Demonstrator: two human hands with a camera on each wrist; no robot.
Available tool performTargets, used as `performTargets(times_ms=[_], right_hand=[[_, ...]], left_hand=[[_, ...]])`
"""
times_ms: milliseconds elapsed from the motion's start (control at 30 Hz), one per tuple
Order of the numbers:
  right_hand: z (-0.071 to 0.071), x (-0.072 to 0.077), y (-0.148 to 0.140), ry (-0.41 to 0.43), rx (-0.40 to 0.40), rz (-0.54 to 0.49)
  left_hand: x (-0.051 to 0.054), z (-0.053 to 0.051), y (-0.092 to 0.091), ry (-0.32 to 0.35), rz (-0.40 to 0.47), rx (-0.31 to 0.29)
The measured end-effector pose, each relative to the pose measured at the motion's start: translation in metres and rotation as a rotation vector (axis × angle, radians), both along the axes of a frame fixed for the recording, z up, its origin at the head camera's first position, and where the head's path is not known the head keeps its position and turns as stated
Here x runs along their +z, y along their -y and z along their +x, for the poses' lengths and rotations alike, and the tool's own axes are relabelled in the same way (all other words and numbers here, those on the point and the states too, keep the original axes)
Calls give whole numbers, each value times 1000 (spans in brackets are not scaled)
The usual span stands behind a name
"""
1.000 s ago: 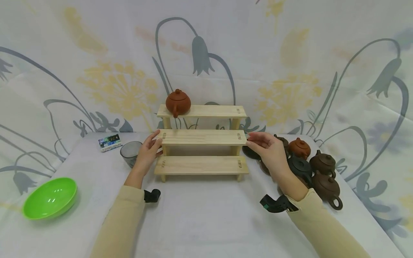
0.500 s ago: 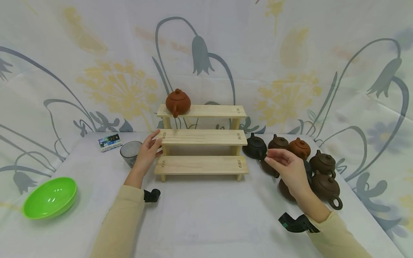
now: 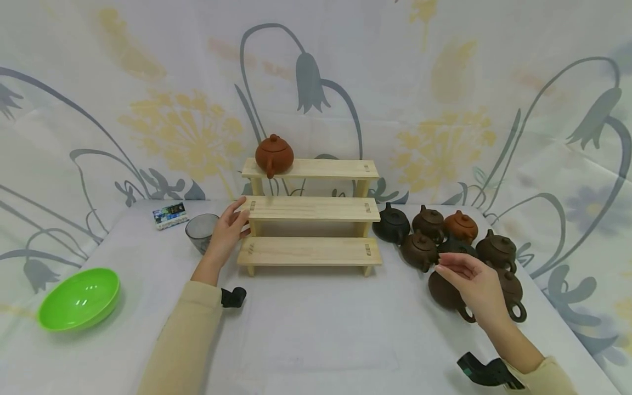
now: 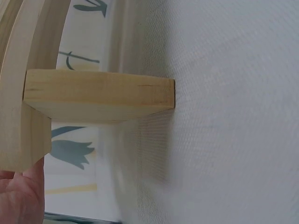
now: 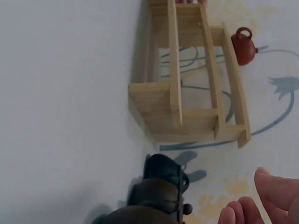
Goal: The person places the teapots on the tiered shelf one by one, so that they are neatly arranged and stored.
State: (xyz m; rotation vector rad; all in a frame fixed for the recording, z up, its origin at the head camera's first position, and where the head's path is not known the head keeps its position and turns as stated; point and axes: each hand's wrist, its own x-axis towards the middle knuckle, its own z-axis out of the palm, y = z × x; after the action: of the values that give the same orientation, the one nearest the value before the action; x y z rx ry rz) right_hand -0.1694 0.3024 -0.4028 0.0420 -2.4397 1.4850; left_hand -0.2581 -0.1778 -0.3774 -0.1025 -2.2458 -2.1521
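Observation:
A three-tier wooden display stand (image 3: 316, 209) stands at the table's middle, with a reddish-brown teapot (image 3: 274, 156) on the left of its top tier. Against the left end of the middle tier rests my left hand (image 3: 226, 236). My right hand (image 3: 475, 285), fingers loosely curled and holding nothing, hovers over the teapot cluster at right. It partly hides a dark brown teapot (image 3: 443, 292) and others behind. Closer to the stand sit a black teapot (image 3: 391, 224) and a brown teapot (image 3: 418, 249). In the right wrist view, the thumb and fingers (image 5: 276, 189) are apart.
Left of the stand are a grey glass cup (image 3: 201, 230) and a small colourful box (image 3: 170, 215). A bright green bowl (image 3: 79, 299) sits at the left edge. An orange teapot (image 3: 461, 225) and several darker ones crowd the right side. Behind hangs a flowered cloth (image 3: 316, 82).
My right hand has left the stand's right end and moved right and toward me, over the teapots. The left hand stays at the stand. The head view has shifted slightly.

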Motion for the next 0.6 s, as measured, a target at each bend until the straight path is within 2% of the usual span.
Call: performTargets(times_ms=[133, 300, 467, 600], right_hand=[[-3, -27, -29, -25, -16, 41], [8, -35, -46, -30, -71, 79], [24, -28, -48, 25, -108, 135], [39, -7, -39, 137, -121, 188]], left_hand=[[0, -1, 0, -7, 3, -3], [-1, -2, -2, -4, 0, 3], [-1, -1, -1, 4, -1, 12], [-1, -1, -1, 4, -12, 15]])
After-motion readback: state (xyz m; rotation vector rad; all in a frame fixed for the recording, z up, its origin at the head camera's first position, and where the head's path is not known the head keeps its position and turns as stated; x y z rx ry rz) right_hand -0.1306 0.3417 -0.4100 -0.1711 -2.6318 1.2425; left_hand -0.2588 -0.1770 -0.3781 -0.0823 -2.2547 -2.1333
